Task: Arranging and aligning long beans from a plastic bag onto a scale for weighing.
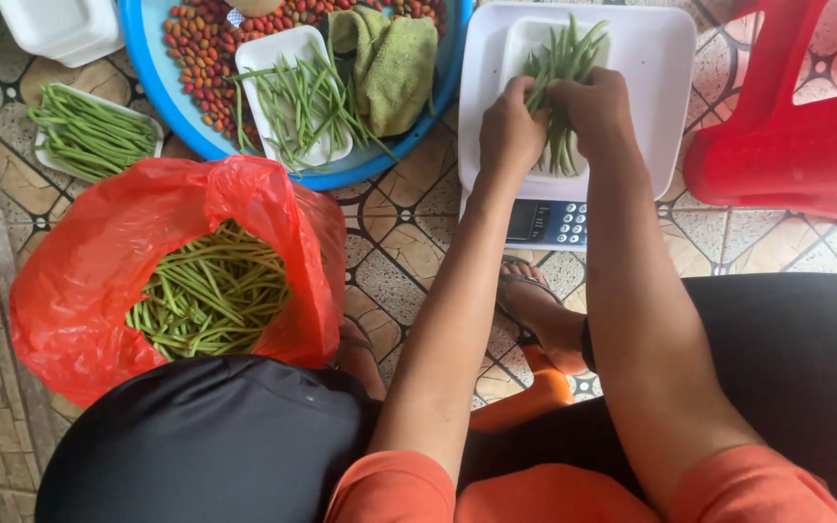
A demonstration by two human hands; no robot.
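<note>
We see both hands, left hand [510, 131] and right hand [595, 111], gripping one bundle of green beans [562, 68] on one white foam tray [535, 44] atop one scale [651, 87].

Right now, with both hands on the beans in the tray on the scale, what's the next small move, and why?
Probably let go and lift both hands clear. The left hand and right hand press on the green beans in the white tray sitting on the scale, so their weight likely skews any reading.
</note>
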